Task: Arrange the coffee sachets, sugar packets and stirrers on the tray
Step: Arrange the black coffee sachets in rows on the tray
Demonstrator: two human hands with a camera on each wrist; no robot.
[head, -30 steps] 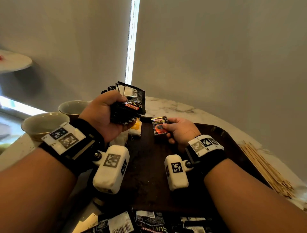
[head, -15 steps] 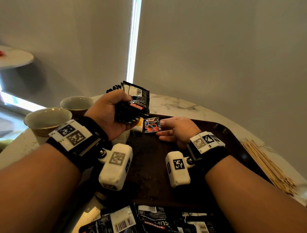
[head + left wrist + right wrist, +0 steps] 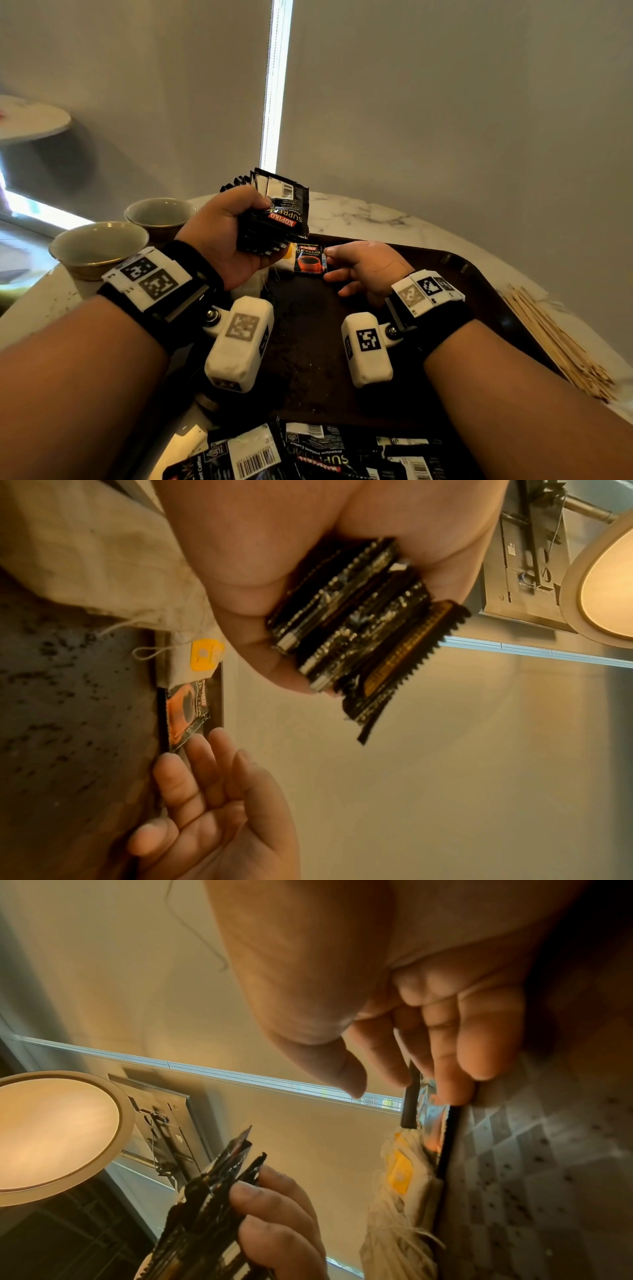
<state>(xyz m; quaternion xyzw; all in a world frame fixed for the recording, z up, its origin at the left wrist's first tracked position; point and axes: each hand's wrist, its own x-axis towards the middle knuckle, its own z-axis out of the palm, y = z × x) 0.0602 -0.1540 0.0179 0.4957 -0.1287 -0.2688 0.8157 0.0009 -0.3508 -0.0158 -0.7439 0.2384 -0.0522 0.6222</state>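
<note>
My left hand (image 3: 236,236) grips a thick stack of black coffee sachets (image 3: 277,216) above the tray's far left corner; the stack (image 3: 359,631) shows edge-on in the left wrist view. A single sachet (image 3: 310,259) with a red cup picture lies at the far edge of the dark brown tray (image 3: 308,349). My right hand (image 3: 342,270) rests on the tray with straight fingers (image 3: 202,753), whose tips touch that sachet (image 3: 186,712), the thumb held apart. Wooden stirrers (image 3: 555,342) lie on the table right of the tray.
Two ceramic cups (image 3: 99,245) stand on the marble table at the left. Pale tea bags with a yellow tag (image 3: 290,251) sit just left of the single sachet. Several more black sachets (image 3: 308,455) lie at the near edge below the tray.
My right hand carried the single sachet left, laid it at the tray's far edge and let go of its pinch; fingertips still touch it. The left hand kept holding its stack.
</note>
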